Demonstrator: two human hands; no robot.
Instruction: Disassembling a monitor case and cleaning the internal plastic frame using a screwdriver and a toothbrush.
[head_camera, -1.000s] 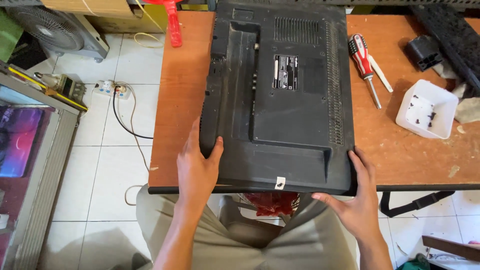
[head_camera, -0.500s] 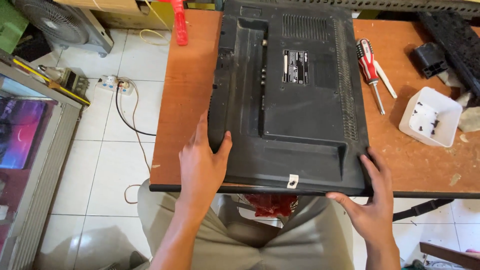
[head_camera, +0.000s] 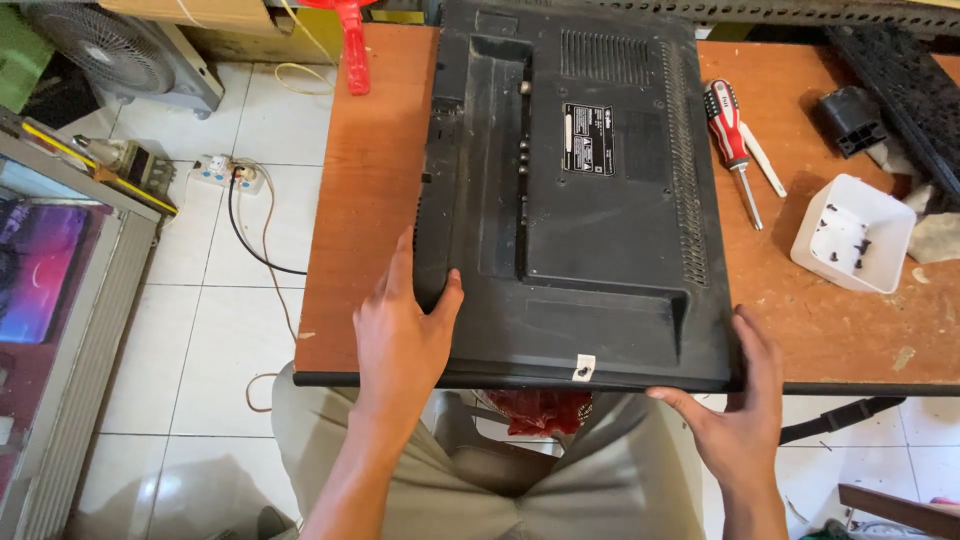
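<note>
One black television (head_camera: 580, 190) lies face-down on the wooden table (head_camera: 360, 230), its near edge at the table's front; the left hand (head_camera: 400, 335) is clamped on the lower-left corner with the thumb on the back panel, and the right hand (head_camera: 740, 420) cups the lower-right corner, fingers spread. At three o'clock from the set, past a red-handled screwdriver (head_camera: 730, 130), a white plastic tray (head_camera: 850, 235) holds a few small dark screws. Compared with a second ago, both hands keep their corners, the right one sitting slightly lower at the edge.

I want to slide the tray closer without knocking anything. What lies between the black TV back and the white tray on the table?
In the head view, a red-handled screwdriver and a thin white tool lie on the table between the TV back and the white tray.
</note>
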